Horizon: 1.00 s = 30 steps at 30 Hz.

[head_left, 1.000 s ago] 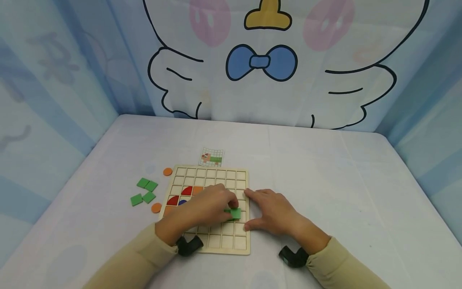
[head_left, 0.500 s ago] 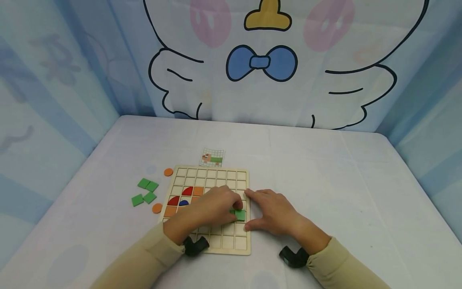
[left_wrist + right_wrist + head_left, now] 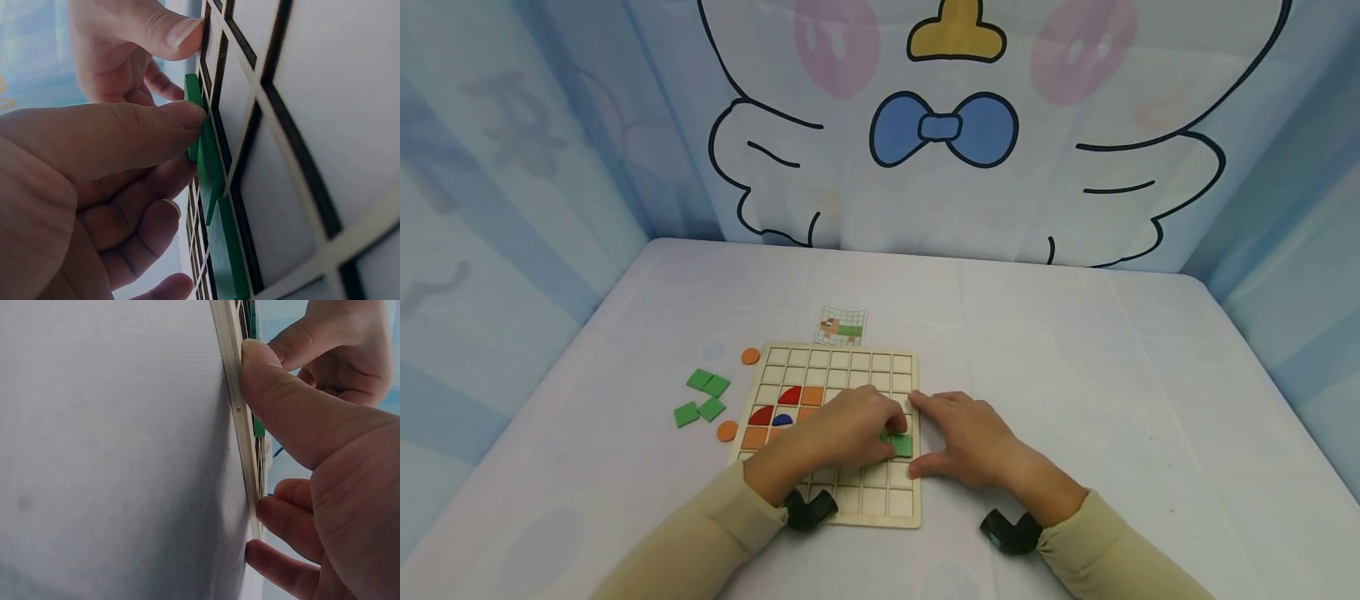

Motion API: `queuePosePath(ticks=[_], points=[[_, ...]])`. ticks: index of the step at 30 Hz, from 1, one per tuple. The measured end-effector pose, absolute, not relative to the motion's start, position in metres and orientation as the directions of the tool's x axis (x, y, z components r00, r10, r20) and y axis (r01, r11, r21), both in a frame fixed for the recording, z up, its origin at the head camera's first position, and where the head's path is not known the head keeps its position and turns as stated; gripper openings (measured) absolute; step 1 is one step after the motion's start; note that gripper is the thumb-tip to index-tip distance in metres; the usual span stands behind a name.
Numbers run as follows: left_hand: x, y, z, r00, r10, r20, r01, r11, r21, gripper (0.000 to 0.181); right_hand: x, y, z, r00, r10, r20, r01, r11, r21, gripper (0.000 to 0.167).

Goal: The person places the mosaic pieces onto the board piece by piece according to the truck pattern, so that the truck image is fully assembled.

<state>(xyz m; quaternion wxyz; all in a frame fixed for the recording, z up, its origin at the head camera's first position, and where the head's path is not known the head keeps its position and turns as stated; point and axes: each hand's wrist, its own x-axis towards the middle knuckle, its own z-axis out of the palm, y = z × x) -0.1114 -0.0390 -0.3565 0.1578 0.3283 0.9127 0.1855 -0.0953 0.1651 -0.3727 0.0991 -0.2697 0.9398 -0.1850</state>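
Note:
My left hand (image 3: 846, 429) pinches a green square tile (image 3: 902, 446) between thumb and fingers, over the right end of a row on the wooden grid board (image 3: 880, 522). In the left wrist view, that tile (image 3: 192, 87) stands slightly proud of the grid, beside more green tiles (image 3: 227, 250) set in the squares. My right hand (image 3: 973, 442) rests its spread thumb and fingertips along the board's right edge, also seen on the board edge (image 3: 237, 406) in the right wrist view. Red quarter-round pieces (image 3: 762, 415), a blue half-round piece (image 3: 782, 420) and orange squares (image 3: 812, 396) lie in the board's left part.
Several loose green tiles (image 3: 712, 408) lie left of the board, near two orange discs (image 3: 727, 431). A small pattern card (image 3: 841, 325) lies at the board's far edge. The white tabletop (image 3: 1075, 358) extends right, and a printed curtain (image 3: 940, 208) hangs behind.
My left hand has moved a little to the right with the green tile, which now sits closer to the board's right edge. My right hand has stayed in place.

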Motion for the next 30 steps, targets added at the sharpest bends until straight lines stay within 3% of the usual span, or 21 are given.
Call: queuePosePath(ticks=[19,30], points=[[-0.1096,-0.0394,-0.3578,-0.713,0.689,-0.13,0.601,0.696,0.393,0.018,-0.0962,0.1655,-0.3722,-0.842,-0.528,-0.109,-0.447,0.797,-0.407,0.089],[-0.1102,-0.048,-0.3556,-0.744,0.652,-0.147,0.532,0.71,0.461,0.024,-0.0955,0.1655,-0.372,-0.834,-0.543,-0.095,-0.465,0.785,-0.41,0.09]])
